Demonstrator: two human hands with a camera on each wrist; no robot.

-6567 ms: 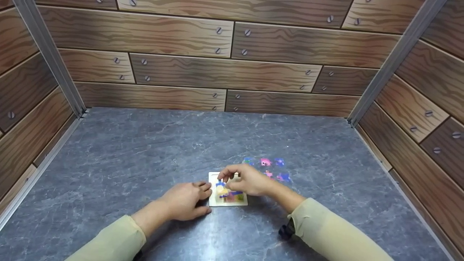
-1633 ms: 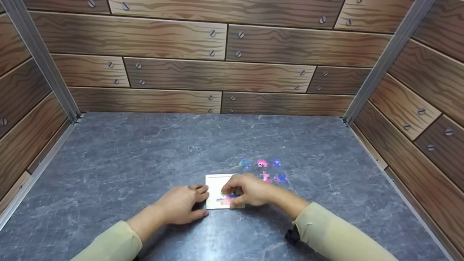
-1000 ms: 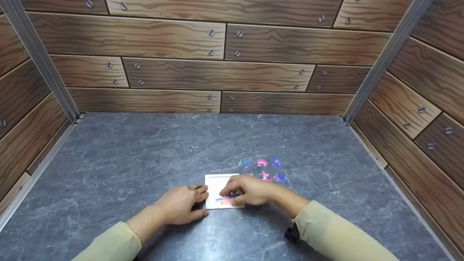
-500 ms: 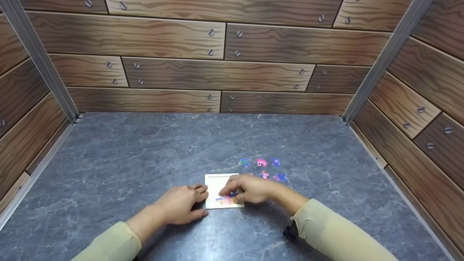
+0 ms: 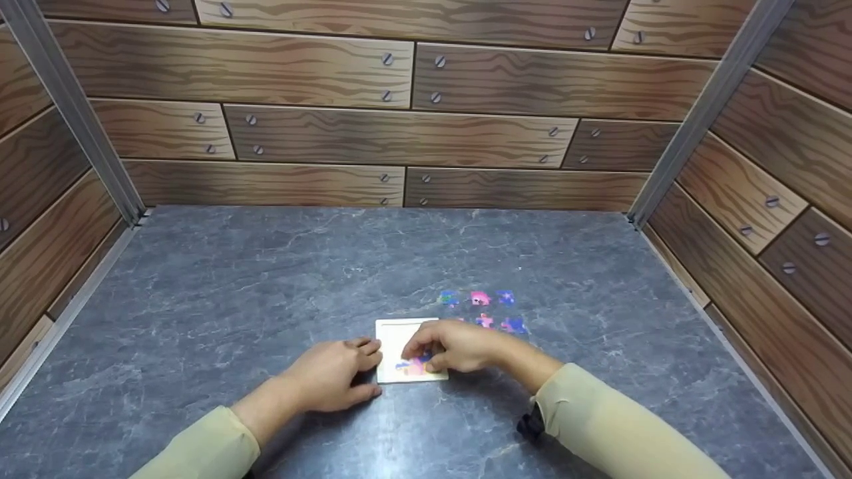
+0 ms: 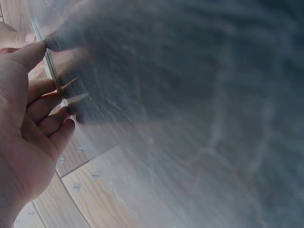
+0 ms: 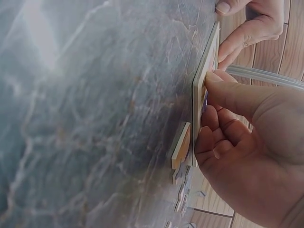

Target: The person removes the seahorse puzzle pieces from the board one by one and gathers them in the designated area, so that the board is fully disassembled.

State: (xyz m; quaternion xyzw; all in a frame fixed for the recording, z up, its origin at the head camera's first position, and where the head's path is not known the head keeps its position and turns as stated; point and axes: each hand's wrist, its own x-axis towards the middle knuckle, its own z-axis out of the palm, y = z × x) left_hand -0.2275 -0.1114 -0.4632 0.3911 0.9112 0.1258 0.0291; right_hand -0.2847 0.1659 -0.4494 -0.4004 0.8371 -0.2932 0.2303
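Observation:
A square, pale puzzle tray [image 5: 393, 332] lies on the grey table, with pink, blue and yellow puzzle pieces [image 5: 417, 367] in its lower part. My left hand [image 5: 333, 376] rests on the table, relaxed fingers and thumb touching the tray's left edge. In the left wrist view, the fingertips of the left hand [image 6: 35, 109] line that edge. My right hand [image 5: 462, 346] reaches over the tray's right side, pinching a small puzzle piece low against it. In the right wrist view, a bit of blue shows between the thumb and curled fingers of the right hand [image 7: 247, 133]; the rest is hidden.
Several loose puzzle pieces lie right of and beyond the tray, among them a pink one [image 5: 480, 298] and a blue one [image 5: 513, 325]. One is partly hidden behind the right hand. Wood-patterned walls [image 5: 319, 133] enclose the table [image 5: 266, 266] at the back and sides.
Since the oldest frame, my right hand has come down from the tray's upper left, lower and further right over the tray. In the last second its fingers and thumb shift only slightly; my left hand stays.

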